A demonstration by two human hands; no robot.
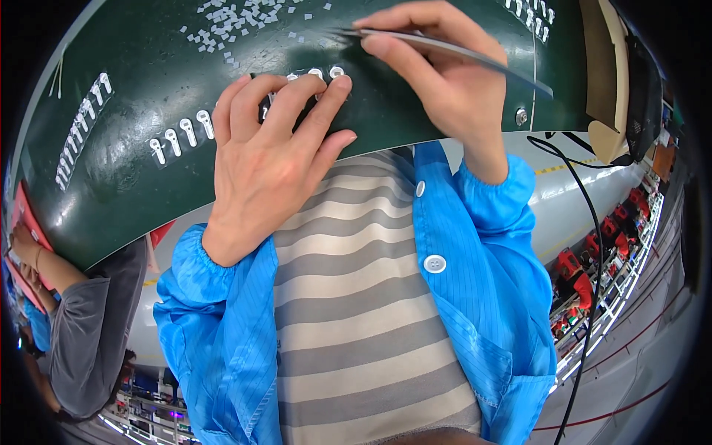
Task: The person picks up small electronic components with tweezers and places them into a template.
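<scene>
My right hand [450, 72] grips a pair of metal tweezers [475, 55] near the far edge of the view. The tweezers' tips are blurred and point left, toward scattered small pale square pieces [237, 21]. My left hand [271, 141] lies palm down with fingers spread, over a row of small white keyhole-shaped parts [188, 133]. Its index fingertip touches the part at the row's right end [337, 72]. The fingers hide the middle of the row. Whether the tweezers hold a piece I cannot tell.
Another strip of white parts [83, 130] lies at the left of the green table [400, 111], and more parts [530, 16] at the far right. A cardboard box [607, 81] and a black cable [586, 200] are at the right. A person in a grey sleeve [93, 319] sits at the left.
</scene>
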